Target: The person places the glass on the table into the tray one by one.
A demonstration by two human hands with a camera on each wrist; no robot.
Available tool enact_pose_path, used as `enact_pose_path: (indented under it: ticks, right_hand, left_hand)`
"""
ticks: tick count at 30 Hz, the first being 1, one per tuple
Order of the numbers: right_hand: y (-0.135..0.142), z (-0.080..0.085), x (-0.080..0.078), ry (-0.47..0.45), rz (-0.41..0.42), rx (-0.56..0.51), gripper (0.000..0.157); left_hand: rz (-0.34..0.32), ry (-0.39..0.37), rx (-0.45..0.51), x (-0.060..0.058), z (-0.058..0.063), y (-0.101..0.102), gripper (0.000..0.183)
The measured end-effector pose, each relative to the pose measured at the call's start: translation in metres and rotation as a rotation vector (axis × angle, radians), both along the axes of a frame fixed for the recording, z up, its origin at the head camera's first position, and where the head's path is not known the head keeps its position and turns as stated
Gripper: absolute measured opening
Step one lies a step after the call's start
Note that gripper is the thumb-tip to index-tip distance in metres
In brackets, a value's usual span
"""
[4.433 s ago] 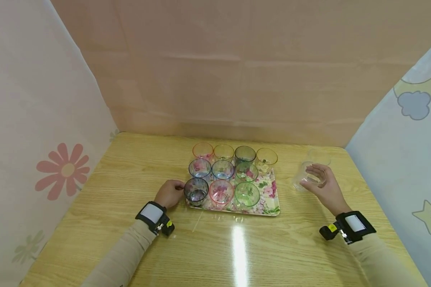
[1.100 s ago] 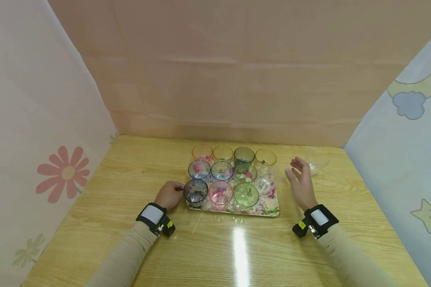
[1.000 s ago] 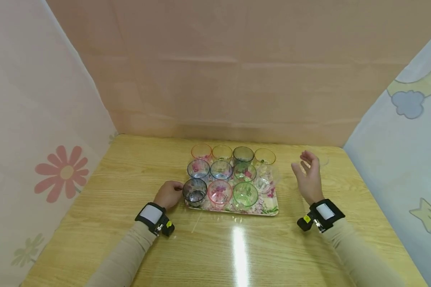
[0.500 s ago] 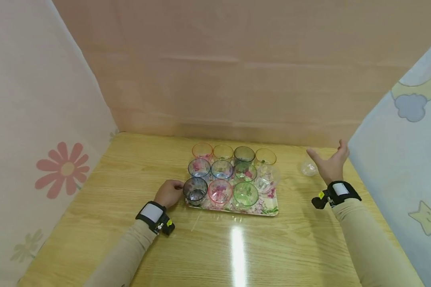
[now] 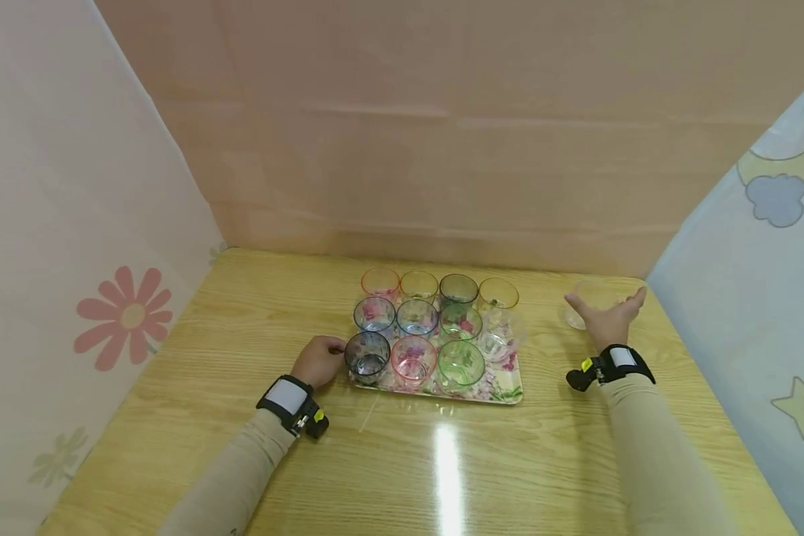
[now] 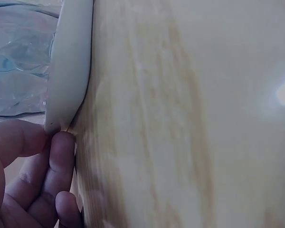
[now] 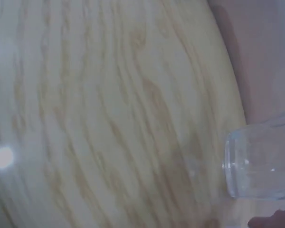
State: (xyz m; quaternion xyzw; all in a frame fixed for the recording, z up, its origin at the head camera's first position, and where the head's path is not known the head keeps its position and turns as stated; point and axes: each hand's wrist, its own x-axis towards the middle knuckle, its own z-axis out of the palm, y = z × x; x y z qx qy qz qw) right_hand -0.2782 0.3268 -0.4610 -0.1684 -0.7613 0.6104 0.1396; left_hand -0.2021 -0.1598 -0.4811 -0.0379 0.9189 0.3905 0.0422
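Note:
My left hand [image 5: 318, 361] pinches the left front corner of a flowered tray [image 5: 505, 394]; in the left wrist view, the thumb and fingertips meet at the white rim [image 6: 71, 66]. Tinted glasses stand in rows on the tray, among them a dark glass [image 5: 367, 359] beside my left hand, a pink-rimmed glass [image 5: 413, 362] and a green-rimmed glass [image 5: 461, 366]. A clear glass [image 5: 499, 341] ends the middle row on the right. At the table's right, my right hand [image 5: 610, 321] spreads thumb and fingers around another clear glass [image 7: 259, 164], not gripping it; one fingertip shows close beside it.
The wooden table [image 5: 402, 476] runs back to a plain hanging sheet [image 5: 415, 149]. Patterned sheets close off the left and right sides. The back row of glasses, including an amber-rimmed glass [image 5: 499, 294], stands along the tray's far side.
The clear glass that my right hand held has been let go on the tray, at the middle row's right end. My right hand has since moved right to the other clear glass. Left hand unmoved.

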Motion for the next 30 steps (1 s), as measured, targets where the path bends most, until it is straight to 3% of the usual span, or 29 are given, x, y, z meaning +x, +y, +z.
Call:
enact_pose_path:
  ticks: [3, 6, 14, 22, 26, 30]
  right_hand:
    - [-0.004, -0.002, 0.004, -0.007, 0.005, -0.126, 0.124]
    - [-0.005, -0.006, 0.006, -0.014, 0.02, -0.157, 0.123]
    - [0.005, -0.016, 0.001, -0.074, 0.051, 0.077, 0.107]
    - [0.009, -0.016, 0.001, -0.09, 0.028, 0.166, 0.096]
    - [0.011, -0.012, 0.005, -0.08, 0.073, 0.214, 0.095]
    - [0.014, -0.009, 0.008, -0.016, 0.146, 0.265, 0.09]
  left_hand:
    - [0.006, -0.011, 0.0, -0.001, 0.001, 0.001, 0.012]
    - [0.005, -0.026, 0.003, -0.001, 0.001, 0.001, 0.012]
    - [0.003, -0.038, 0.009, -0.001, -0.002, 0.0, 0.012]
    - [0.004, -0.044, 0.013, -0.002, -0.004, -0.001, 0.012]
    - [0.0, -0.048, 0.022, -0.002, -0.003, -0.002, 0.013]
    - [-0.013, -0.032, 0.026, -0.002, -0.004, -0.002, 0.013]
